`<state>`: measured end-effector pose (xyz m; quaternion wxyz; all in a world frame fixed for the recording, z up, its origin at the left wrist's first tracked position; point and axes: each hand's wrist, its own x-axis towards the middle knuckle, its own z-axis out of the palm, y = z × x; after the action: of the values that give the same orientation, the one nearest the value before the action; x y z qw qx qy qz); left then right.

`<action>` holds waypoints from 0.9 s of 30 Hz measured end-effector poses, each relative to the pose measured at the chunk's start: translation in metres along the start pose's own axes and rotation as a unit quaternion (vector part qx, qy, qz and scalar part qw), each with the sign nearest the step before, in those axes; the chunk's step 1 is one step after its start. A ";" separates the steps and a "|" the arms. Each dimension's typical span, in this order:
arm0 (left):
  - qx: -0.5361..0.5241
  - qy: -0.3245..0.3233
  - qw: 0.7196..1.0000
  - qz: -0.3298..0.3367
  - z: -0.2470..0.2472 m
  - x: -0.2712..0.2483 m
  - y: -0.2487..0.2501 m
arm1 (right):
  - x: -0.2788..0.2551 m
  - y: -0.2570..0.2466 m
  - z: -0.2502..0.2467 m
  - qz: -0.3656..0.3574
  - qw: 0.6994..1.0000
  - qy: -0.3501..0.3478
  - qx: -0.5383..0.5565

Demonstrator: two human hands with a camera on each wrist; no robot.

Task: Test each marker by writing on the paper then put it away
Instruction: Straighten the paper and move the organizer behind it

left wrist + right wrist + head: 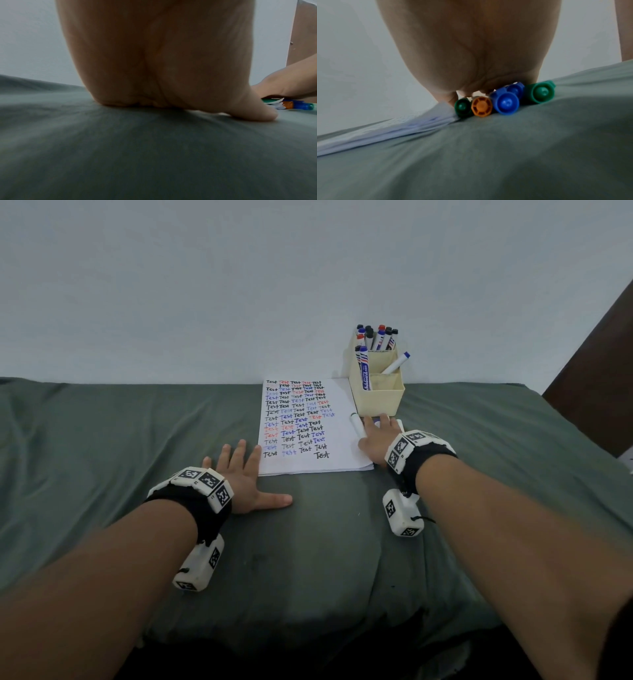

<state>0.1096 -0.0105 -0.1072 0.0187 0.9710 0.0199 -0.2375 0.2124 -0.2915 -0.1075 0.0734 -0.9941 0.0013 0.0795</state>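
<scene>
A white paper (337, 453) covered with rows of the word "Test" lies on the green cloth. My left hand (239, 474) lies flat on the cloth, fingers spread, its index finger at the paper's left edge. My right hand (375, 436) rests palm down on several markers lying side by side at the paper's right edge. In the right wrist view their ends show under my palm: a dark green one (462, 106), an orange one (481, 106), a blue one (505, 103) and a green one (541, 93). One white marker (357, 424) pokes out left of my fingers.
A cream holder (376, 392) with compartments stands against the wall behind my right hand, with several markers (376, 337) upright in it and one blue-capped marker (397, 362) leaning. A dark brown panel (596, 371) rises at the right. Green cloth (102, 440) covers the surface.
</scene>
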 end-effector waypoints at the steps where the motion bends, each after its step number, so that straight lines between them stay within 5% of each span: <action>1: 0.000 0.000 1.000 0.000 0.000 0.000 0.000 | 0.001 0.002 0.002 -0.003 1.000 0.009 -0.002; 27: 0.001 0.004 1.000 -0.003 0.000 -0.002 0.002 | -0.014 0.016 -0.012 -0.033 0.999 -0.018 0.009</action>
<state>0.1082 -0.0126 -0.1067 0.0168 0.9719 0.0222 -0.2336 0.2008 -0.3094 -0.0960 0.0853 -0.9913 -0.0322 0.0948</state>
